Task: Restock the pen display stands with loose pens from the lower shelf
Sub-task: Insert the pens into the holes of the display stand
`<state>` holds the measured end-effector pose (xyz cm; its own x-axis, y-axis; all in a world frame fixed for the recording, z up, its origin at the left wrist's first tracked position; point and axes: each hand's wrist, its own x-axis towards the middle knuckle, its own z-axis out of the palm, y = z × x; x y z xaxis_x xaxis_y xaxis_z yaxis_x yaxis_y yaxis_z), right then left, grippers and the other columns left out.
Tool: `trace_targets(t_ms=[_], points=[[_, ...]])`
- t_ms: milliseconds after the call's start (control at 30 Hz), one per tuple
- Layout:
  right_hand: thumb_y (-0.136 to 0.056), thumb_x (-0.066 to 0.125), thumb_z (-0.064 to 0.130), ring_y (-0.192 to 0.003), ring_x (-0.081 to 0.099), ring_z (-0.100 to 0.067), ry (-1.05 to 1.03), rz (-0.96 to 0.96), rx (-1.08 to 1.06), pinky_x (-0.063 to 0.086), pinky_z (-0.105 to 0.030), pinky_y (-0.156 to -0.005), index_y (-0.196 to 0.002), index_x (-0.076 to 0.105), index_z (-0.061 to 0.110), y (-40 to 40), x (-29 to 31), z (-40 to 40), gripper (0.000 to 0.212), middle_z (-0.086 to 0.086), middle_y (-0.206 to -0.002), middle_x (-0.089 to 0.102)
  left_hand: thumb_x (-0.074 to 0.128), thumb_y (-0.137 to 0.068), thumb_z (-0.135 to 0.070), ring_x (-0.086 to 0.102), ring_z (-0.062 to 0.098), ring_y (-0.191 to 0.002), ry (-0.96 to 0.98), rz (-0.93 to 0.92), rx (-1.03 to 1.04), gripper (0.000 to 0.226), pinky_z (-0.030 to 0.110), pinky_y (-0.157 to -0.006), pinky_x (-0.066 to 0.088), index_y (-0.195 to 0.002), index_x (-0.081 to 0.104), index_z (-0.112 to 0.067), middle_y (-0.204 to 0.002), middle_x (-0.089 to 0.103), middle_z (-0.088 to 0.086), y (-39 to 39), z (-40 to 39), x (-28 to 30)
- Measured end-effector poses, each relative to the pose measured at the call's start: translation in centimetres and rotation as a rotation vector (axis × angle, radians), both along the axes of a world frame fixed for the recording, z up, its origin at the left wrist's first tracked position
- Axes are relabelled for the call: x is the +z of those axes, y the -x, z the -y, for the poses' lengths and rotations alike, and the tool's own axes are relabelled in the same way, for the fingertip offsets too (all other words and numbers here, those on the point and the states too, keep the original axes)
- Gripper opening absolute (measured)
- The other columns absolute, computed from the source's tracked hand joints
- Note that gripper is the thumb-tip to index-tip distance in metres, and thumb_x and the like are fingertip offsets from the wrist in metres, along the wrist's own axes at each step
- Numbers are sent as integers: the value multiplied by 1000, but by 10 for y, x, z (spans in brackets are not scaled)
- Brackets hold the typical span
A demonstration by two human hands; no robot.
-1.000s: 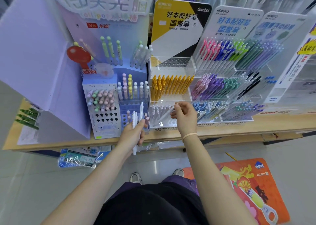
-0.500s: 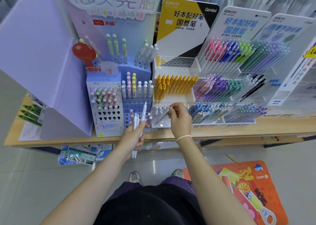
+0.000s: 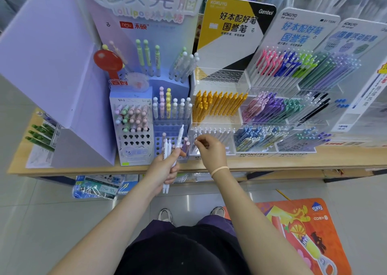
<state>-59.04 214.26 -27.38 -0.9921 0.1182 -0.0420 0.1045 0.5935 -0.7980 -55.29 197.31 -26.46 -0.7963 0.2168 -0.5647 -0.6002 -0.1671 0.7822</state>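
A pale tiled floor (image 3: 31, 222) is running under the wooden shelf (image 3: 272, 161) crossing mid-frame, crowded with pen stands. At centre, the left hand (image 3: 165, 168) is clutching white pens (image 3: 167, 149), long axes upright, tips down. The right hand (image 3: 211, 151) is pinching one pen top at the clear stand's lowest tier (image 3: 213, 136).

Bright, even indoor light; floor tiles (image 3: 188, 201) glare; wide-angle edges bend and blur.

Just one wide-angle head cam, looking steeply down and forward, close over the front edge of the light wooden shelf (image 3: 272, 163).
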Motion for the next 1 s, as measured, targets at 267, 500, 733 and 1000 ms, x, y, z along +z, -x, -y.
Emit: trace_targets(t_ms=[267,500,733,1000], points=[[-97,63,19,-65,61,-11,345,66,-116,51,-25,-63,-99,72,12,1,33,-4,12,-3,-84,69,52,-103,-37,23,8,-37,-72,-11,-69,31,19,-36,18,-110,64,-9,-56,34,0,2,0,9],[-101,54,11,-65,59,-16,765,208,-28,48,-25,-58,-103,71,1,4,55,-20,20,-7,-86,69,61,-98,-33,30,11,-39,-24,-7,-170,30,18,-38,22,-109,67,-6,-60,51,3,10,-20,13],[-100,56,12,-61,58,-16,577,-45,-289,54,-30,-59,-90,70,12,7,50,-48,17,-5,-69,60,66,-96,-16,48,14,-47,126,-55,-144,12,17,-37,32,-94,58,-8,-69,60,6,11,-31,6],[-100,53,11,-70,64,-20,215,-103,-168,57,-44,-74,-96,66,14,11,24,-43,14,-4,-76,64,48,-106,-17,52,13,-65,193,-55,-93,23,16,-46,36,-91,65,-10,-88,59,14,7,-31,-2]])
